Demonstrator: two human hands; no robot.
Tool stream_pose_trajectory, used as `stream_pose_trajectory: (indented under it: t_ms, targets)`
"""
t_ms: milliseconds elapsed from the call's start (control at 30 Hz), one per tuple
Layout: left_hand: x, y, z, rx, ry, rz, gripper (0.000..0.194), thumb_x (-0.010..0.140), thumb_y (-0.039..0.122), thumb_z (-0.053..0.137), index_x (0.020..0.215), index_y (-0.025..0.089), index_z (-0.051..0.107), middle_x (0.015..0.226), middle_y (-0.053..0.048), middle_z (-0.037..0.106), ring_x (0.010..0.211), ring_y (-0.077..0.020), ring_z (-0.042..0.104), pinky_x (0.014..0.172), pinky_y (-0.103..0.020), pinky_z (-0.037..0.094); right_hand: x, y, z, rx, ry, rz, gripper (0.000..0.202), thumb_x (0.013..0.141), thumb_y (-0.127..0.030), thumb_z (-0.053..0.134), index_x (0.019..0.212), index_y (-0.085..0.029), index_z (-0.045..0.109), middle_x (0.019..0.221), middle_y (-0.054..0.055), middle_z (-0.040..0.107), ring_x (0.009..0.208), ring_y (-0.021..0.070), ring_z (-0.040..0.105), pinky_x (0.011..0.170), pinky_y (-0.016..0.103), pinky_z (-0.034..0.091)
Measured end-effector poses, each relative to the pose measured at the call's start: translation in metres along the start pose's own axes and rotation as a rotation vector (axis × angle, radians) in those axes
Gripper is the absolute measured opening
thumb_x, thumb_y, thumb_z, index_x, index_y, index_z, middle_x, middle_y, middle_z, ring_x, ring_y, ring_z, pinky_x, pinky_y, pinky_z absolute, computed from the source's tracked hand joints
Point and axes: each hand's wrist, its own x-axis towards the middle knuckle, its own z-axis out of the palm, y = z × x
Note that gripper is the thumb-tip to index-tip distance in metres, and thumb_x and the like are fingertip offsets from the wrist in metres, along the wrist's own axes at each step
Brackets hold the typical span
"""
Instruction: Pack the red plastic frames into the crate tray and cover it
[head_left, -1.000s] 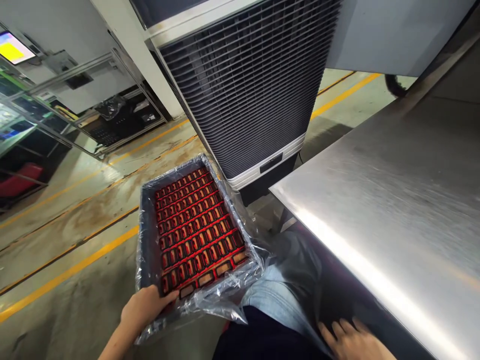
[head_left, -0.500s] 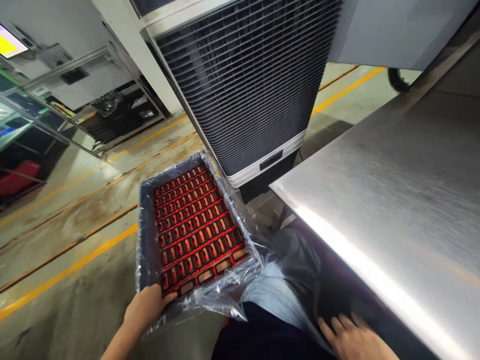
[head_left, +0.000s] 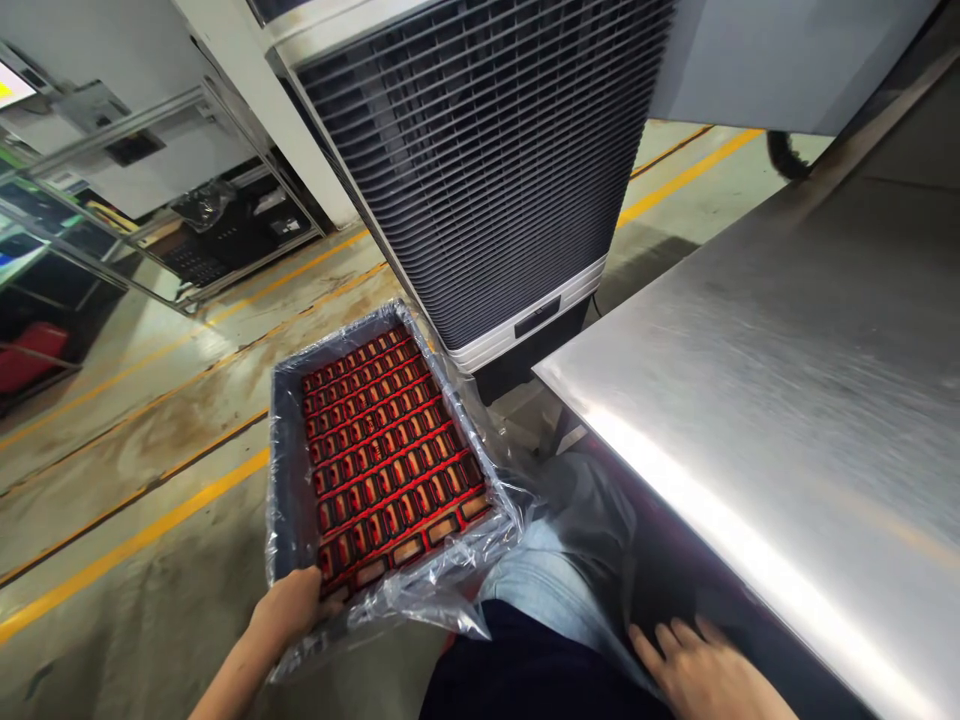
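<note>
A grey crate (head_left: 283,460) lined with clear plastic film (head_left: 431,605) stands at centre-left. Inside lies a red tray (head_left: 373,452) with rows of small, dark-framed, tan-faced blocks whose kind I cannot make out. My left hand (head_left: 289,605) is at the crate's near left corner, its fingers curled at the edge of the tray and partly hidden. What they grip there is unclear. My right hand (head_left: 694,665) is low on the right with its fingers spread, beside my leg and below the table edge. It lies close to a dark, see-through plastic sheet (head_left: 600,510).
A bare metal table (head_left: 750,370) fills the right side, its corner pointing toward the crate. Directly behind the crate stands a tall louvred unit (head_left: 487,170). A metal-frame rack (head_left: 247,215) is at the far left. Yellow lines (head_left: 142,535) run across the floor.
The view has shifted slightly, so the crate and background sit a little further left. My left thumb now reaches further down at the tray's edge. My right hand keeps its spread pose.
</note>
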Motion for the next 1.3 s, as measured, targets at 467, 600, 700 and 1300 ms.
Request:
stream_pose_trajectory:
  t_ms: [467,600,700,1300]
  targets:
    - [-0.011,0.012,-0.023,-0.109,0.031,0.102,0.033,0.091,0.03,0.044,0.071,0.018,0.068,0.077,-0.012,0.076,0.08,-0.0257,0.072,0.069,-0.03,0.047,0.009,0.003,-0.003,-0.018,-0.08,0.032,0.045,0.068,0.002,0.05,0.104,-0.018,0.068,0.079,0.008,0.073,0.071,0.0219,0.07,0.071,0.033,0.052]
    - [-0.005,0.02,-0.014,-0.126,0.023,0.148,0.036,0.097,0.029,0.041,0.074,0.016,0.066,0.085,-0.008,0.075,0.085,-0.02,0.07,0.079,-0.032,0.048,0.009,0.005,-0.003,-0.016,-0.057,0.044,0.043,0.07,0.002,0.049,0.103,-0.017,0.068,0.077,0.007,0.073,0.069,0.0203,0.069,0.07,0.031,0.052]
    - [0.0,0.021,-0.007,-0.133,0.023,0.143,0.029,0.096,0.032,0.047,0.081,0.015,0.065,0.091,-0.005,0.074,0.091,-0.018,0.068,0.087,-0.037,0.048,0.009,0.005,-0.001,0.005,-0.029,0.057,0.036,0.074,-0.001,0.049,0.101,-0.017,0.067,0.076,0.007,0.072,0.07,0.0195,0.069,0.071,0.03,0.051]
    - [-0.005,-0.003,-0.018,-0.153,0.058,0.052,0.021,0.093,0.019,0.05,0.079,0.014,0.065,0.081,-0.004,0.072,0.08,-0.0169,0.067,0.077,-0.033,0.048,0.007,0.004,-0.004,0.024,-0.047,0.066,0.034,0.077,-0.004,0.05,0.102,-0.018,0.068,0.078,0.007,0.072,0.073,0.0199,0.069,0.072,0.031,0.051]
